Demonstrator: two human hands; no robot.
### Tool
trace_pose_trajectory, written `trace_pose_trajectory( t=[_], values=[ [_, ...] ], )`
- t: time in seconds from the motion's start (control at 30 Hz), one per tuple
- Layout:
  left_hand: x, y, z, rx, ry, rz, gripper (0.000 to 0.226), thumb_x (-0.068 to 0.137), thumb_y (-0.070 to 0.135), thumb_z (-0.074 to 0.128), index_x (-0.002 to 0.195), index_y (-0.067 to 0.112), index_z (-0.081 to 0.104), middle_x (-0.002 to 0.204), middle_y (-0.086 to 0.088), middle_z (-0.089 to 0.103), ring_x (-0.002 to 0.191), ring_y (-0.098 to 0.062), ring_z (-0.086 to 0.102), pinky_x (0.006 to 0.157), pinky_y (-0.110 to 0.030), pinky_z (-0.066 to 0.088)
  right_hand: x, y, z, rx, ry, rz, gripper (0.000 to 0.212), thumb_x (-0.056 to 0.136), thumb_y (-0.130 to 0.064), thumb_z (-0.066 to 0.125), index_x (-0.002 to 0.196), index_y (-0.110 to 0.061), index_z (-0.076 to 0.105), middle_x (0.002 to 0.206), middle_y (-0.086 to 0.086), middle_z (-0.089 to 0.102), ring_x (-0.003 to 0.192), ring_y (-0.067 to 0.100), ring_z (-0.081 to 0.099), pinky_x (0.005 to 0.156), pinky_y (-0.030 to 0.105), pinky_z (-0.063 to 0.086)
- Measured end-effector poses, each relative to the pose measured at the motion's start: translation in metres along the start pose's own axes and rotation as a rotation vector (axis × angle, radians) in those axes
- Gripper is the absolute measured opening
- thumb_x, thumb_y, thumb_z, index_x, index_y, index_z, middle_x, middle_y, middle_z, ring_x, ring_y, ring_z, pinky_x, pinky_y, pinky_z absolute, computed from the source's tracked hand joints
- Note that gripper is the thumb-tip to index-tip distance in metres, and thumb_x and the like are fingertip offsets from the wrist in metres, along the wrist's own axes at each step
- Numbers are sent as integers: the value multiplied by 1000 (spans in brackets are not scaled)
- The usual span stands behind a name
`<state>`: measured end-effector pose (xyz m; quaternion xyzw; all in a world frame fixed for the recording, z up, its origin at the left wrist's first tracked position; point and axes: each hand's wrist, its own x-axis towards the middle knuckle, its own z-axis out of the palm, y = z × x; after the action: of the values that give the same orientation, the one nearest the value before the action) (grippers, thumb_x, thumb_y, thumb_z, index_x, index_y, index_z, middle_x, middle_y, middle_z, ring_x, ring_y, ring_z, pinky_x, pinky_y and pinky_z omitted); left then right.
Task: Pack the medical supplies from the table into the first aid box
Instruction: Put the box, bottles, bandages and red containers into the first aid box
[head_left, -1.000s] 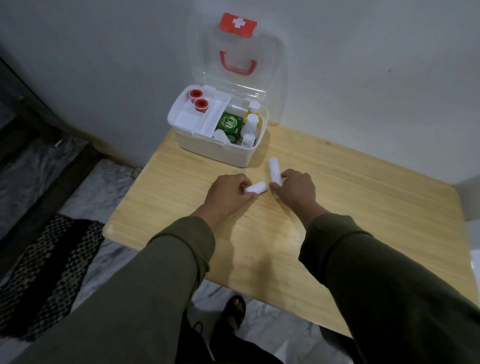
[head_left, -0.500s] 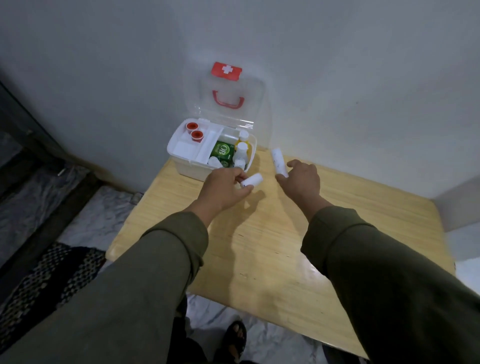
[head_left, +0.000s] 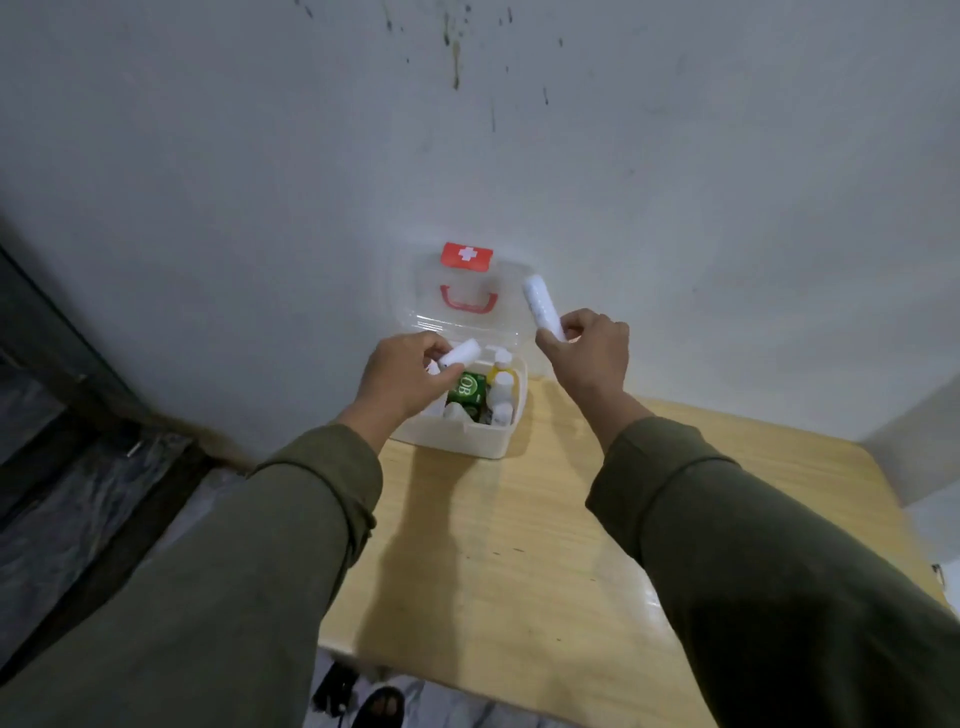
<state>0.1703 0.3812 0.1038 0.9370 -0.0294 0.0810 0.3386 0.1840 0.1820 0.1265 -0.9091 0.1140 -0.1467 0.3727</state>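
The white first aid box stands open at the table's far left corner, its clear lid with red cross and red handle leaning back against the wall. Inside lie a green carton and small white bottles. My left hand hovers over the box's left side, shut on a short white roll. My right hand is raised to the right of the box, gripping a longer white roll that points up in front of the lid.
The wooden table reaches toward me and to the right, its left edge dropping to a marble floor. A grey wall rises directly behind the box. A sandalled foot shows under the near edge.
Both hands lifted the white rolls off the table and carried them forward to the box. The left one now hangs over the box; the view tilted up toward the wall.
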Motion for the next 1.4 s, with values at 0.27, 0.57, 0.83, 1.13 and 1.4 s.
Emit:
trace_pose_trajectory(
  t=[0.27, 0.57, 0.83, 1.13, 1.4],
  values=[
    [21, -62, -24, 56, -138, 57, 28, 79, 31, 71, 104, 17, 70, 108, 1, 70, 93, -16, 62, 84, -25, 46, -32, -30, 70, -13, 90, 142, 29, 74, -42, 68, 90, -18, 65, 127, 2, 45, 130, 24, 29, 102, 42, 28],
    [44, -116, -30, 113, -410, 136, 29, 82, 27, 70, 110, 22, 69, 113, -3, 66, 98, -18, 58, 86, -29, 46, -47, -52, 122, -185, 66, 271, 34, 77, -44, 63, 95, -15, 68, 140, 3, 41, 138, 27, 20, 109, 48, 22],
    [50, -134, -25, 76, -440, 231, 30, 82, 29, 69, 111, 20, 69, 114, -4, 65, 104, -20, 54, 90, -32, 42, -54, -57, 153, -365, 17, 337, 40, 77, -48, 60, 101, -16, 68, 146, 1, 34, 143, 28, 10, 113, 58, 11],
    [57, -138, -22, 66, -446, 246, 31, 84, 33, 67, 113, 22, 69, 112, -3, 62, 101, -16, 52, 85, -29, 42, -49, -54, 167, -476, 9, 399, 46, 80, -54, 58, 106, -16, 66, 149, 4, 31, 145, 30, 8, 113, 63, 8],
    [89, -123, -34, -35, -152, 257, 40, 85, 32, 64, 122, 20, 55, 128, -5, 48, 118, -22, 49, 98, -32, 41, -28, -62, 138, -403, 202, 217, 45, 85, -46, 55, 122, -20, 51, 145, 7, 34, 139, 27, 22, 110, 56, 20]
  ],
)
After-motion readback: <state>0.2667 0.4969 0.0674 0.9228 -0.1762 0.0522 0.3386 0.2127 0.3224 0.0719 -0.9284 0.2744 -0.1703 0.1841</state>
